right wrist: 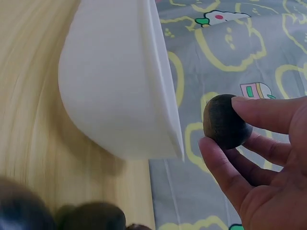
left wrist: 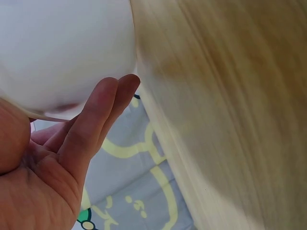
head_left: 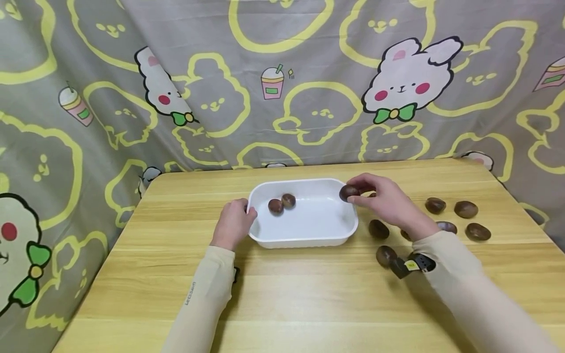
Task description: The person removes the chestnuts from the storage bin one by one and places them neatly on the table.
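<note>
A white plastic basin [head_left: 304, 241] with rounded corners stands on the table, two dark brown passion fruits [head_left: 275, 207] touching inside it near the left end. My left hand [head_left: 234, 223] holds the basin's left end, thumb at the rim; in the left wrist view its fingers [left wrist: 91, 120] lie along the outer wall. At the opposite end my right hand [head_left: 384, 198] pinches another passion fruit [right wrist: 226, 121] between thumb and fingers. That fruit is by the right rim in the head view, and the right wrist view shows it apart from the wall.
Several more passion fruits [head_left: 466, 209] lie loose on the wooden table [head_left: 309, 299] to the right, some partly hidden by my right hand and forearm. A grey curtain [head_left: 318, 63] with cartoon prints hangs behind the table. A black strap [head_left: 423, 262] is around my right wrist.
</note>
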`<state>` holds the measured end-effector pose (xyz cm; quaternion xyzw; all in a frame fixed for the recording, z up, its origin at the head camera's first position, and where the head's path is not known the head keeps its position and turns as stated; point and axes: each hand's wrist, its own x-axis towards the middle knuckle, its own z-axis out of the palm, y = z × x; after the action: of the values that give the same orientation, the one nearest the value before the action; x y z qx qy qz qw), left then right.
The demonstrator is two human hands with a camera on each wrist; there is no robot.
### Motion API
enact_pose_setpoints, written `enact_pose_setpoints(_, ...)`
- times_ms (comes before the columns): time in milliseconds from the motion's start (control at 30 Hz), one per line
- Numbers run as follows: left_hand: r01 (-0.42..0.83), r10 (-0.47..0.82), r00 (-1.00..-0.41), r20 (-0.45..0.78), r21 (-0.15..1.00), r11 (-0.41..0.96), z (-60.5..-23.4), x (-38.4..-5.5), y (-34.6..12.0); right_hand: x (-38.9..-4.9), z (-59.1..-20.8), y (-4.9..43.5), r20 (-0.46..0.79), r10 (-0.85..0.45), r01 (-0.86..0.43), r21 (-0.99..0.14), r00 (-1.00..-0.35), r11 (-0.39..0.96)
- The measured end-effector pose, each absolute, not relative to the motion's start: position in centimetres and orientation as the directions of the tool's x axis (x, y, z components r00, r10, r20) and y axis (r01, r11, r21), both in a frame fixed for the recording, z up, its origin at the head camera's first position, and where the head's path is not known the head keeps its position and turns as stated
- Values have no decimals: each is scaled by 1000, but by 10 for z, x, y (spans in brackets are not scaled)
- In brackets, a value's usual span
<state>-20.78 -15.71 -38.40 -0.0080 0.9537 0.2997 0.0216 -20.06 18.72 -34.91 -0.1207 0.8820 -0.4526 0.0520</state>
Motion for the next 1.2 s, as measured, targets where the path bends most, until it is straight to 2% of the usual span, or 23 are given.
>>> enact_pose_setpoints(367, -20, 1, -999, -36, 575, 818, -384, -208, -157, -181, -351, 225, 34, -218, -157, -800, -975, 580)
enact_pose_setpoints(700, -9, 0, -1000, -14, 572, 820, -385, -209, -158, -152, -355, 273, 54, -168, -154, -728, -984, 668)
enact_pose_setpoints(933, -18, -4, -1000, -27, 573, 819, -384, -208, -158, -133, -368, 302, 85, -155, -169, -710, -984, 684)
enact_pose_setpoints(1200, -19, -2, -1000, -31, 574, 819, -384, -208, -159, -117, -383, 326, 46, -95, -100, -695, -994, 712)
